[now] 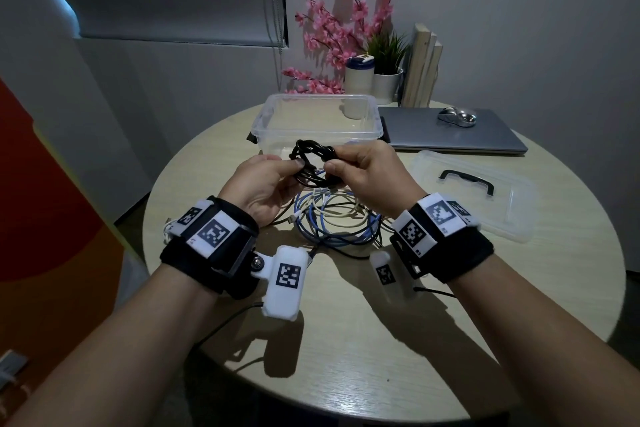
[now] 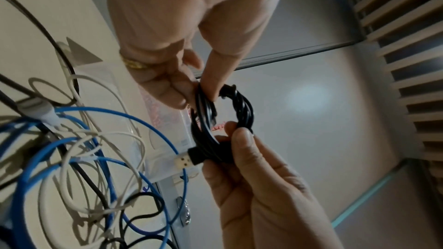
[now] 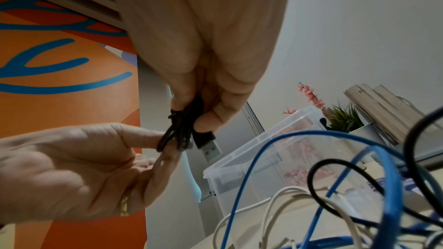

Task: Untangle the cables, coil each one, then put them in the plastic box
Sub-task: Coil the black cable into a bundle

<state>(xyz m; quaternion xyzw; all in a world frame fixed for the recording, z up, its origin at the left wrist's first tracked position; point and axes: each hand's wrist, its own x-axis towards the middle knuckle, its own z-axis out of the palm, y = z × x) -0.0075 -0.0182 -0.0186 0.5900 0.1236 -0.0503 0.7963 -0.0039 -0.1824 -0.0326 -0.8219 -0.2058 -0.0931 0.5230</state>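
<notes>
A: Nearest the head camera, what is shown?

B: Two forearms with black wrist straps carrying white marker blocks. Beyond them the left hand (image 1: pixel 265 184) and the right hand (image 1: pixel 363 173) meet above the round table (image 1: pixel 346 340).

A: What do they hold?

B: A black cable (image 1: pixel 311 158) wound into a small coil, raised off the table just in front of the plastic box (image 1: pixel 318 121). The left thumb and fingertips pinch one side of the coil; the right thumb and fingers (image 3: pixel 208 120) pinch the opposite side, where the USB plug (image 3: pixel 207 144) sticks out below them.

A: Is the coil tied off?

B: It appears wrapped upon itself near the top, though blur leaves this uncertain.

A: And the remaining cables?

B: A tangle of blue, white and black cables (image 1: pixel 337 218) lies on the table beneath the hands, between the wrists. The box stands open at the far side; its lid (image 1: pixel 474 194) with a black handle lies to the right, and a closed laptop (image 1: pixel 453 132) bearing a mouse (image 1: pixel 456 116) lies at the far right.
</notes>
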